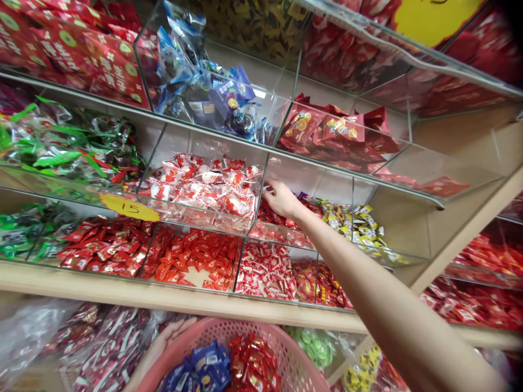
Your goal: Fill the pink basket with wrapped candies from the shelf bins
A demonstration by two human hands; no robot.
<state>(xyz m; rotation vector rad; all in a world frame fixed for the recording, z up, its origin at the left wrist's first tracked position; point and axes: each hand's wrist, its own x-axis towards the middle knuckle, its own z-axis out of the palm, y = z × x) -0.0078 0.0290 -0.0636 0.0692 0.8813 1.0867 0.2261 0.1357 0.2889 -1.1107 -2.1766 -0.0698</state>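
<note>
My right hand [281, 199] reaches into a clear-walled compartment of the middle shelf. Its fingers are curled downward over small red-wrapped candies [269, 214], and what lies between them is hidden. A divider separates it from white-and-red wrapped candies [204, 185] on its left. At the bottom, a pink perforated plastic basket [292, 354] rests against my left hand [174, 333]. That hand holds the basket's outer left side, fingers stretched along the wall below the rim. Inside the basket lie blue-wrapped sweets [204, 363] and red-wrapped sweets [253, 362].
Clear shelf fronts and dividers surround my right arm. Yellow-wrapped candies [365, 226] lie right of it; red packets [327, 128] sit above. A yellow price tag [129, 207] reads 15. A wooden ledge [204, 302] runs above the basket, with bagged sweets [110, 343] below.
</note>
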